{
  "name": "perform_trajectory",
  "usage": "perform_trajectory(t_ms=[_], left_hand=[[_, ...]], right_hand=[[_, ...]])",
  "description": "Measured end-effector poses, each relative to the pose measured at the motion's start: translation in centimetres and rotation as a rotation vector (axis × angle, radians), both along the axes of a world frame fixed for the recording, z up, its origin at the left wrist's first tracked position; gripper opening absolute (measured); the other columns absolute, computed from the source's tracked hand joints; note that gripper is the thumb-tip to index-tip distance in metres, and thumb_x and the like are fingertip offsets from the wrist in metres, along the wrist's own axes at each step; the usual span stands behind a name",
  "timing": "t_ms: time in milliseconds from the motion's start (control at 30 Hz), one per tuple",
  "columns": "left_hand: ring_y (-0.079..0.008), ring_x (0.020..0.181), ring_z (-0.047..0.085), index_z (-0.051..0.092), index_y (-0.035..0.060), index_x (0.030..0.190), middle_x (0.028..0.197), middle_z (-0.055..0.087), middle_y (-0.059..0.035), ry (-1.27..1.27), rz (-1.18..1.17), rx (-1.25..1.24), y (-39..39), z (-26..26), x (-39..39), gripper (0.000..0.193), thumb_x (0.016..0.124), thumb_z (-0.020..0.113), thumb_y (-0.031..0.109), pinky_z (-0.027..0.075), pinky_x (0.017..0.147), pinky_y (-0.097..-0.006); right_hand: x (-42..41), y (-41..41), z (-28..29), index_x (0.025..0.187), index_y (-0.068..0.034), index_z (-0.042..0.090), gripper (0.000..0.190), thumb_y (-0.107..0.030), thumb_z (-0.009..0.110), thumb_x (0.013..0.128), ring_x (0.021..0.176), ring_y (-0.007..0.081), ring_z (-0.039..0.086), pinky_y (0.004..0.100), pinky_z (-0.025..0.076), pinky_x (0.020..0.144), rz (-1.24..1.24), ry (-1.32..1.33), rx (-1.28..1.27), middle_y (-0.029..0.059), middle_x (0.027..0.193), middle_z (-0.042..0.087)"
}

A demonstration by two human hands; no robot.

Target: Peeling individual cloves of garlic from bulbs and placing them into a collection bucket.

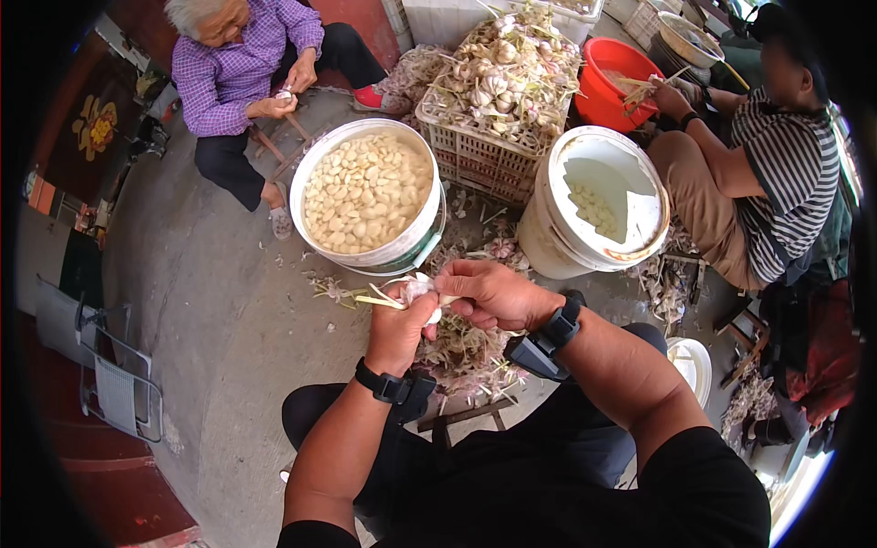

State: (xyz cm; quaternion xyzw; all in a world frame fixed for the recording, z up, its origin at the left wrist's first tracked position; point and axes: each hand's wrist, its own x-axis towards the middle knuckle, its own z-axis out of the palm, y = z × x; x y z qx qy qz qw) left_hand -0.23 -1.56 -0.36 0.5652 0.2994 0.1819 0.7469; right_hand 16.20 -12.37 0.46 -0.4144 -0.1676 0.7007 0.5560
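My left hand [403,325] holds a partly opened garlic bulb [415,288] with its stalk pointing left. The fingers of my right hand [490,293] pinch a pale piece of garlic or skin at the bulb's right side. Just beyond my hands, a white bucket [299,226] holds many peeled cloves in liquid. To the right of it, a second white bucket [541,236] with a cut-open lid has fewer cloves at its bottom. A plastic crate [479,164] heaped with garlic bulbs [503,75] stands between and behind the buckets. Garlic skins and stalks [466,349] lie below my hands.
A person in a checked shirt [212,89] sits at the upper left, holding garlic. Another person in a striped shirt [791,147] sits at the right, hands by a red basin [603,103]. A metal-framed chair [116,390] stands at the left; a small white bucket [702,370] is beside my leg.
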Motion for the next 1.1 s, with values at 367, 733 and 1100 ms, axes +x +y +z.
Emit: perform_trajectory(t_ms=[367, 733, 1100], left_hand=[[-0.0121, 0.050, 0.053, 0.061, 0.0007, 0.097, 0.078, 0.063, -0.0068, -0.121, 0.114, -0.202, 0.3, 0.5, -0.2, 0.011, 0.090, 0.060, 0.010, 0.045, 0.043, -0.0265], [-0.0148, 0.051, 0.052, 0.059, 0.0060, 0.103, 0.085, 0.063, -0.0068, -0.075, 0.135, -0.186, 1.5, -0.9, -0.5, 0.016, 0.090, 0.061, 0.014, 0.045, 0.043, -0.0294], [-0.0165, 0.051, 0.055, 0.058, 0.0032, 0.102, 0.079, 0.063, -0.0087, 0.043, 0.068, -0.195, 0.7, -1.2, -0.1, 0.019, 0.089, 0.059, 0.017, 0.046, 0.044, -0.0308]], right_hand=[[0.2, 0.2, -0.5, 0.100, -0.005, 0.059, 0.015, -0.018, 0.059, 0.092, 0.046, 0.0067, 0.032, 0.0245, 0.021, 0.041, 0.010, -0.003, -0.046, 0.0018, 0.072, 0.053], [2.4, -0.4, -1.1, 0.101, -0.005, 0.058, 0.012, -0.012, 0.051, 0.094, 0.049, 0.0080, 0.035, 0.0225, 0.026, 0.041, -0.135, 0.149, 0.079, 0.0034, 0.084, 0.057], [7.6, -3.6, 1.9, 0.089, -0.008, 0.053, 0.029, -0.034, 0.050, 0.102, 0.046, 0.0077, 0.032, 0.0261, 0.022, 0.040, -0.515, -0.099, -0.146, -0.0015, 0.070, 0.046]])
